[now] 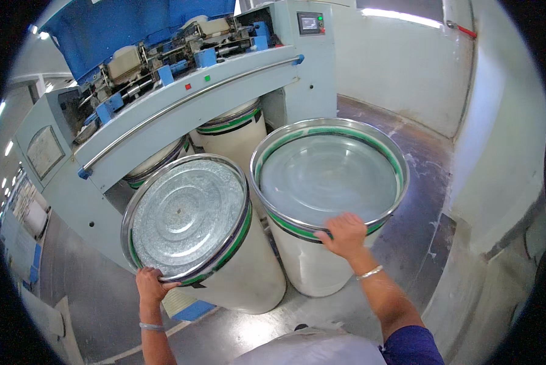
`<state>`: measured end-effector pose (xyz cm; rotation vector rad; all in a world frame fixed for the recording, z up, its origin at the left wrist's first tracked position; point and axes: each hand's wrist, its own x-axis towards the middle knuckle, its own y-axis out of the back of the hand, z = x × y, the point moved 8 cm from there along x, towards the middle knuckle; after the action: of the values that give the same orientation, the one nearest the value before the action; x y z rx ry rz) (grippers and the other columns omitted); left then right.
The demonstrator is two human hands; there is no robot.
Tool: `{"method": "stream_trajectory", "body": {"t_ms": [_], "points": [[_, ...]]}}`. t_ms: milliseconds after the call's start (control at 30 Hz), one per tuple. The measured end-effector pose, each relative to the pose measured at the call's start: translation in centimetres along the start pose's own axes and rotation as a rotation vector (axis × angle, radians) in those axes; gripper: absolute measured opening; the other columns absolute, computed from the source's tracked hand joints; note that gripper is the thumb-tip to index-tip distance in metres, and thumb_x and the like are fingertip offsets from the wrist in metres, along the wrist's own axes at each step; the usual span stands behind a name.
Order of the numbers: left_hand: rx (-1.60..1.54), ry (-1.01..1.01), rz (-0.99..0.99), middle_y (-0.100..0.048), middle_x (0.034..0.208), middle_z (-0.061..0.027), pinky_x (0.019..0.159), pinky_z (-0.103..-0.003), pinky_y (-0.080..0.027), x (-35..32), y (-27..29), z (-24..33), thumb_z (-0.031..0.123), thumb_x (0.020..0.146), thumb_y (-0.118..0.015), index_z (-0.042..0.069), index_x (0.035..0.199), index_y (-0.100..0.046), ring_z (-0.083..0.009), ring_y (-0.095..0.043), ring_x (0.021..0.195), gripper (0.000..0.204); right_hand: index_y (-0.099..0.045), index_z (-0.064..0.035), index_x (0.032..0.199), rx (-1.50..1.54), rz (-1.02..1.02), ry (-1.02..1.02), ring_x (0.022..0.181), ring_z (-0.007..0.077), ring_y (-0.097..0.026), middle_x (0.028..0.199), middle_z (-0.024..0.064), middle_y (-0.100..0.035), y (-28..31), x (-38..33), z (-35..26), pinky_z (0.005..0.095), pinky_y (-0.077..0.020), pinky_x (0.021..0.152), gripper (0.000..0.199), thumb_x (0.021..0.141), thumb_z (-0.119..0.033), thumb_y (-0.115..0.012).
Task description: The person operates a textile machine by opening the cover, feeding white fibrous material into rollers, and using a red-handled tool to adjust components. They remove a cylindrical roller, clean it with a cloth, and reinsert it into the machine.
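Two tall white cans with metal rims and green bands stand before me. My left hand [152, 283] grips the near rim of the left can [236, 267], which tilts toward me and shows a ribbed metal plate inside. My right hand [346, 234] holds the near rim of the right can [312, 267], which stands upright with a smooth shiny plate inside. The two cans touch side by side. Each wrist wears a thin metal bangle.
A pale blue-grey machine [163, 115] with a long steel rail, coloured buttons and a small screen stands behind. Two more white cans [236, 131] sit under it. A white wall [498, 158] runs along the right. The concrete floor [419, 201] is worn.
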<state>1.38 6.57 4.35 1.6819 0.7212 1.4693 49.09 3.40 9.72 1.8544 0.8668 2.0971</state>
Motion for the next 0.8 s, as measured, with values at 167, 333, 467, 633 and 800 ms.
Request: {"method": "stream_trajectory", "body": {"t_ms": [167,333,467,633,800], "points": [[0.143,0.199,-0.06,-0.055,0.053,-0.0115,0.069,-0.039,-0.042,-0.6,2.9,4.4,0.072,0.043,-0.07,0.002,0.051,-0.059,-0.0289,-0.055,0.059,0.072,-0.052,-0.0072,0.062,0.034,-0.082,0.019,0.06,0.0273,-0.049,0.06,0.0079,-0.049,-0.3,-1.5,10.6,0.0379,-0.0381,0.059,0.037,0.08,-0.038,-0.06],[0.283,0.368,-0.07,-0.056,0.051,-0.0126,0.062,-0.039,-0.044,0.6,3.5,8.4,0.067,0.045,-0.075,0.002,0.053,-0.06,-0.0292,-0.056,0.053,0.067,-0.048,-0.0038,0.06,0.204,-0.138,-0.179,0.066,0.0299,-0.047,0.062,0.0115,-0.047,-3.9,0.4,30.1,0.0395,-0.0374,0.065,0.034,0.083,-0.029,-0.056],[0.334,0.501,-0.139,-0.058,0.053,-0.0129,0.056,-0.039,-0.044,3.4,4.1,9.4,0.066,0.045,-0.076,0.002,0.059,-0.064,-0.0308,-0.058,0.053,0.067,-0.057,-0.0035,0.083,0.196,-0.589,-0.231,0.088,0.0291,-0.054,0.088,0.0129,-0.055,-8.7,3.3,42.4,0.0405,-0.041,0.08,0.018,0.078,-0.019,-0.063],[-0.036,0.622,-0.181,-0.057,0.052,-0.0101,0.05,-0.035,-0.043,6.3,2.3,12.4,0.062,0.058,-0.073,-0.003,0.071,-0.067,-0.0243,-0.059,0.051,0.067,-0.061,-0.0047,0.108,0.195,-0.258,-0.336,0.108,0.0265,-0.053,0.112,0.0128,-0.059,-9.4,5.6,58.7,0.0384,-0.0382,0.095,0.034,0.074,-0.011,-0.063],[-0.81,0.933,-0.299,-0.063,0.069,-0.0089,0.056,-0.027,-0.045,6.8,-1.7,10.7,0.045,0.082,-0.062,-0.007,0.098,-0.063,-0.0143,-0.056,0.059,0.055,-0.055,0.0024,0.119,0.182,-0.745,-0.943,0.117,0.0293,-0.049,0.124,0.0176,-0.054,-15.5,2.6,73.6,0.0386,-0.0377,0.097,0.048,0.072,-0.01,-0.06]]}}
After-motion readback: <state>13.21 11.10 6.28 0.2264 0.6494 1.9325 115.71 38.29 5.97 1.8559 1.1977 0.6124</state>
